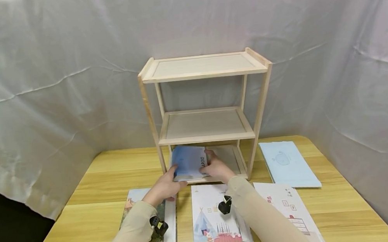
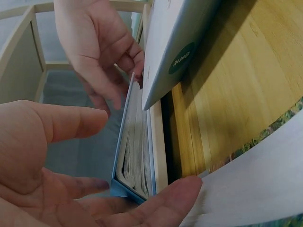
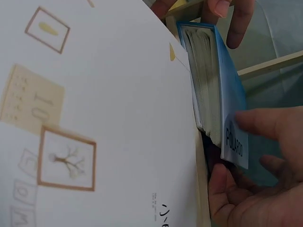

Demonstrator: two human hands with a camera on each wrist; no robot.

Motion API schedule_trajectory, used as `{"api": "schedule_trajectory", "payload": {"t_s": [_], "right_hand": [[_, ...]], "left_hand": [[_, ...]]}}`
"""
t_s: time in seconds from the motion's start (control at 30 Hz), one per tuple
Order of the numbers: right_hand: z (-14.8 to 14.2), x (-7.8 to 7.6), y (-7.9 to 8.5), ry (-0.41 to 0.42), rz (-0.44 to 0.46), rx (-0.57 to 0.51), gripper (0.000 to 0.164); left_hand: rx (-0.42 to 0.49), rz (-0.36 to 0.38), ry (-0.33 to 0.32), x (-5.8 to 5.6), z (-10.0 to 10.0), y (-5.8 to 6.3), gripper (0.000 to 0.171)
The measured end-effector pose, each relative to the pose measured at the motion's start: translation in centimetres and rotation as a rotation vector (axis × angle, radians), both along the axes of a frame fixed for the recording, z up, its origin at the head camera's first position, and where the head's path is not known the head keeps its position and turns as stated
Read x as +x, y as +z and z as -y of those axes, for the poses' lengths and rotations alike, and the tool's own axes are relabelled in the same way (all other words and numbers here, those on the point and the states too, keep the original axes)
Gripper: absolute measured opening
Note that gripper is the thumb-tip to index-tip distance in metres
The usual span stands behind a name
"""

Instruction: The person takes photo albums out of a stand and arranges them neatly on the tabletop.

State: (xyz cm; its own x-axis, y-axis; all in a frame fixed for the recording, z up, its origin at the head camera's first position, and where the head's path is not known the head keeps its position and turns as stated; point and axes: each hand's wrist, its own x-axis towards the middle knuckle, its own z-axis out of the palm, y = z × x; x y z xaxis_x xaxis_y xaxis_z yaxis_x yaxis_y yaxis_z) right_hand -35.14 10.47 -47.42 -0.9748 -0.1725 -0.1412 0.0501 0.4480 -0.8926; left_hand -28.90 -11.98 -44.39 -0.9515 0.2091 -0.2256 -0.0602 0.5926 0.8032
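A thick blue photo album (image 1: 188,161) with dark lettering on its cover lies on the bottom shelf of a small wooden rack, its page edges facing front. My right hand (image 1: 217,168) holds its right end, thumb on the cover by the lettering and fingers curled at the lower edge. At the front left corner is my left hand (image 1: 164,187), its fingers loosely spread around the corner. In the left wrist view the left thumb stands apart from the album cover (image 2: 124,137); the other fingers reach by the bottom corner.
The three-tier wooden rack (image 1: 207,138) stands at the table's back. In front lie a landscape-covered book (image 1: 168,221), a white tent-pictured book (image 1: 203,213) and another white book (image 1: 295,212). A light blue book (image 1: 286,166) is at right. Grey cloth (image 1: 71,90) hangs behind.
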Motion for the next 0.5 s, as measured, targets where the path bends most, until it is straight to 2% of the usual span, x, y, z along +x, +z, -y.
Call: {"api": "schedule_trajectory", "payload": {"t_s": [0.2,0.5], "right_hand": [[0.26,-0.46,-0.31,0.001,-0.01,0.05,0.091],[-0.07,-0.13,-0.4,0.001,-0.015,0.067,0.092]], "left_hand": [[-0.029,-0.02,0.013,0.05,-0.11,-0.14,0.086],[-0.071,-0.028,0.018,-0.21,-0.67,-0.59,0.084]]}}
